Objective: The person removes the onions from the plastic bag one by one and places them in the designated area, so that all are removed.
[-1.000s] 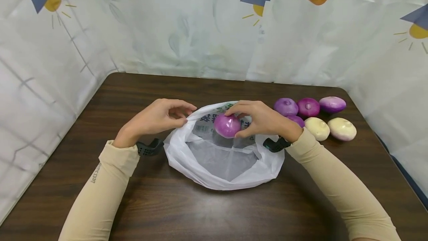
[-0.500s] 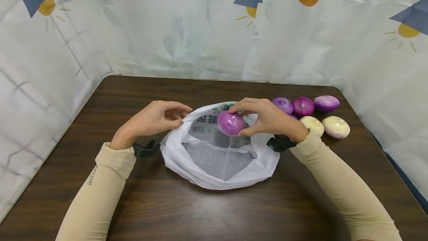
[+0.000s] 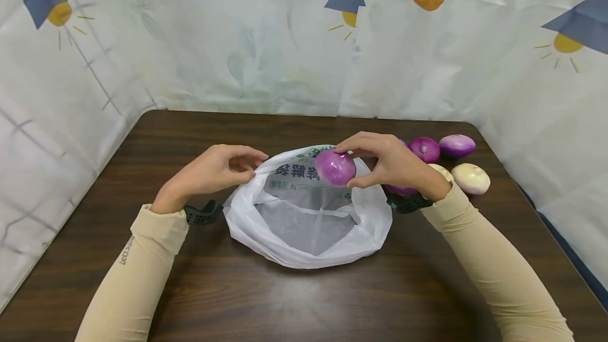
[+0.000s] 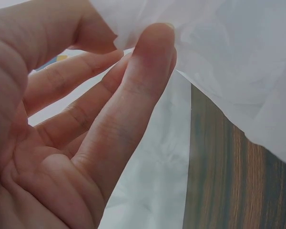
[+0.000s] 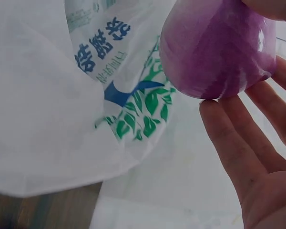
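Observation:
A white plastic bag (image 3: pixel 304 258) with blue and green print stands on the table, its mouth wide open. The left hand (image 3: pixel 214 172) pinches the bag's left rim between thumb and finger, as the left wrist view shows. Over the bag's back right part, the right hand (image 3: pixel 391 165) holds a shiny purple onion (image 3: pixel 334 168) between thumb and fingertips. In the right wrist view the same onion (image 5: pixel 214 47) is beside the printed bag wall (image 5: pixel 148 105). No other thing shows inside the bag's visible interior.
Several onions lie right of the bag: purple onions (image 3: pixel 425 149), (image 3: pixel 457 145) at the back and a white onion (image 3: pixel 470 178) in front. The right hand and forearm partly cover others. A dark wooden table (image 3: pixel 304 310) ends at a printed white curtain (image 3: pixel 266 57).
The right hand has moved the onion up and to the right, from over the bag's middle to its back right side. The left hand keeps its place at the rim. The view has shifted slightly.

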The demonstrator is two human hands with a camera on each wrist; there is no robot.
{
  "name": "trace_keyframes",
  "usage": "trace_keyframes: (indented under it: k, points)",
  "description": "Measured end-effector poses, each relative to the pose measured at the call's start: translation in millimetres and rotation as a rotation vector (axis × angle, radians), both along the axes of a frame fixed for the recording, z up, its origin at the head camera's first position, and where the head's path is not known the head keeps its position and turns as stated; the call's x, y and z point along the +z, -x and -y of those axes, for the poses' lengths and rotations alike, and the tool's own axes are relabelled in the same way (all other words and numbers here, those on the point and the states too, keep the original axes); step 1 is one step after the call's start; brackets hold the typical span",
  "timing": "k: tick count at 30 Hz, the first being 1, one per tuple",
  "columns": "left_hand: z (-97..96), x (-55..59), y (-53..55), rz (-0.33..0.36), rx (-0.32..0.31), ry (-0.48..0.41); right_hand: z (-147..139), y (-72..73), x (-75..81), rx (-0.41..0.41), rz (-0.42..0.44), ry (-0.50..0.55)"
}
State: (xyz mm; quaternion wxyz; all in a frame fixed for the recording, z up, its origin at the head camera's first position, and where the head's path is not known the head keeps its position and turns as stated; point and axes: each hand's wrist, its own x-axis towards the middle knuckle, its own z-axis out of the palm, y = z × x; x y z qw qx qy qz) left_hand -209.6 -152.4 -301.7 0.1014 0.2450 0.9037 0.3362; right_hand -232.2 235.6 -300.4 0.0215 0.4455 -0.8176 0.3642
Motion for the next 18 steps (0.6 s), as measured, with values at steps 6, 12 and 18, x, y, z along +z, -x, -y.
trace_keyframes:
  k: [6,12,18]
  points:
    - [0.1,0.2,0.8,-0.001,0.0,0.005,-13,-2.3,4.4,-0.071,-0.075,-0.052]
    - [1.0,0.2,0.9,0.0,0.0,0.003,-25,-7.7,7.0,-0.116,-0.077,-0.057]
    - [1.2,-2.0,1.2,-0.003,0.001,0.002,-37,-13.8,7.1,-0.096,0.037,0.015]
